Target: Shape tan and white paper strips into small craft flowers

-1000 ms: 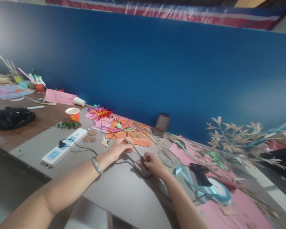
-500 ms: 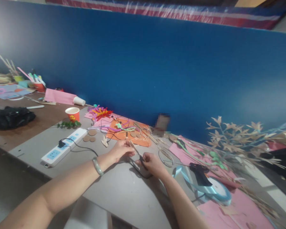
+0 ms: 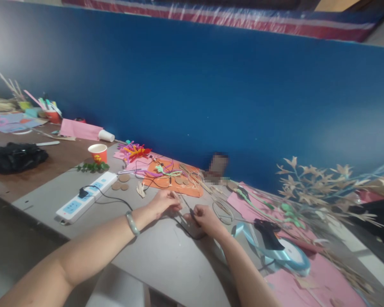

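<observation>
My left hand [image 3: 164, 203], with a pale green bangle on its wrist, pinches a thin pale strip [image 3: 176, 195] above the grey table. What exactly the strip is made of is too small to tell. In my right hand [image 3: 206, 218] is a pair of scissors [image 3: 191, 211] with dark handles, my fingers curled around them. Their blades point up and left, close to the fingertips of my left hand. Part of the handles is hidden by my right fingers. A black cable runs along the tabletop beneath both hands.
To the left lie a white power strip [image 3: 88, 197] and a red paper cup [image 3: 98, 153]. Orange paper [image 3: 192, 189] with wires and pipe cleaners is behind my hands. At right are a black glue gun [image 3: 270, 233], blue ribbon [image 3: 294, 258] and dried stems [image 3: 302, 183]. A blue partition [image 3: 192, 85] stands behind.
The scissors and my right hand have shifted very slightly to the right. My left hand keeps its pinch in nearly the same place.
</observation>
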`<state>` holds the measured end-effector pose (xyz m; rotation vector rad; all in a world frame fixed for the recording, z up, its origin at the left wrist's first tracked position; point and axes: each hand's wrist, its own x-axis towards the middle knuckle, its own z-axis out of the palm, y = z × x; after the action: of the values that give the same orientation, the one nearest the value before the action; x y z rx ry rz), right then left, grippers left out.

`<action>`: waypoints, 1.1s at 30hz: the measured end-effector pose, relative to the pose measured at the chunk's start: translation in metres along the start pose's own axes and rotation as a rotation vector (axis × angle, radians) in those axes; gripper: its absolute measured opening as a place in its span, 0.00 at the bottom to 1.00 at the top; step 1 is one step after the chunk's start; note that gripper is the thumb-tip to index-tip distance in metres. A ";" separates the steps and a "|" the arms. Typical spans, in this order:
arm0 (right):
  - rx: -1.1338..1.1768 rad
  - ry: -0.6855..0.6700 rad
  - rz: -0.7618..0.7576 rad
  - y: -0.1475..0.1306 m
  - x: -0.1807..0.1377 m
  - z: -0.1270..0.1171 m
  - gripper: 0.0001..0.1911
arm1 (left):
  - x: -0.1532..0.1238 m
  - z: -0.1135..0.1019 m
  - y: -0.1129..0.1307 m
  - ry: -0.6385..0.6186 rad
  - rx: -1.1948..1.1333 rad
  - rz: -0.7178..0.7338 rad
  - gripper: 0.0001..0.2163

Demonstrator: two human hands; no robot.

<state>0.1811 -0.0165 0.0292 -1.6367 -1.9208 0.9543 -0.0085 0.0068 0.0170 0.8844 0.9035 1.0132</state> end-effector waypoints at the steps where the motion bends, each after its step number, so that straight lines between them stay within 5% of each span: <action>1: 0.000 0.002 -0.005 0.001 0.001 -0.002 0.21 | 0.001 -0.001 0.001 0.009 -0.019 0.008 0.09; 20: -0.014 -0.089 -0.030 0.002 -0.003 -0.019 0.22 | -0.001 -0.005 0.012 -0.001 0.005 0.215 0.14; 29: 0.386 0.141 -0.075 -0.008 -0.001 -0.003 0.22 | -0.007 0.001 0.006 -0.121 0.069 0.162 0.18; 33: 0.378 0.205 -0.141 -0.010 -0.003 0.006 0.18 | -0.011 0.005 0.003 -0.167 0.153 0.212 0.18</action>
<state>0.1704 -0.0209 0.0324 -1.3086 -1.5821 0.9800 -0.0079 -0.0032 0.0235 1.1958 0.7643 1.0432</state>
